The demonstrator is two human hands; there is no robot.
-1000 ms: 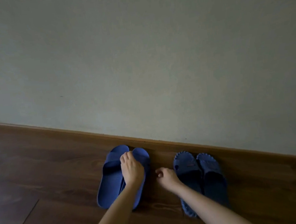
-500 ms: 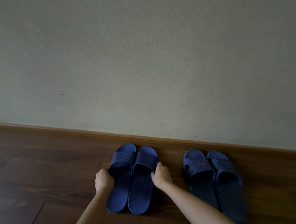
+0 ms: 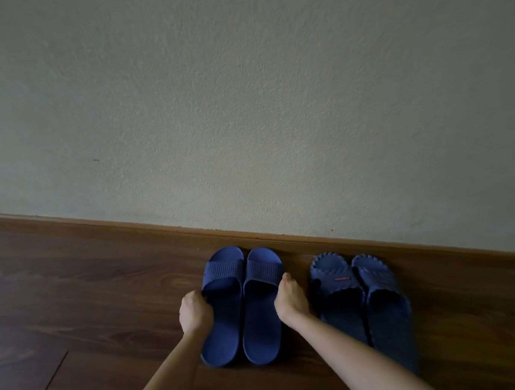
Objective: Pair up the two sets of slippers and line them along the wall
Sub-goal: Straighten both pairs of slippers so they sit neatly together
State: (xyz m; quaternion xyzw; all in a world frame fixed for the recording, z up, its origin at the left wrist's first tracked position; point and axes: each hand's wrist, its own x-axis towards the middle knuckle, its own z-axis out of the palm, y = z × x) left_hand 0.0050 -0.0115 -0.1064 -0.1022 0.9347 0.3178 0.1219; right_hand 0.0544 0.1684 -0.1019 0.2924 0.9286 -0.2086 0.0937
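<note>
Though unreadable, a red label [image 3: 341,279] marks one slipper [image 3: 338,294].

Dark wood floor [image 3: 87,305] w/ brown baseboard [image 3: 127,223]

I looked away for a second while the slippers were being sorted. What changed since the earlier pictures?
The left hand came off the top of the ribbed slippers to their left edge; the right hand moved from the floor to their right edge. Between both hands, the pair went from overlapped and splayed to side by side, toes at the baseboard. The scalloped pair stayed put.
</note>
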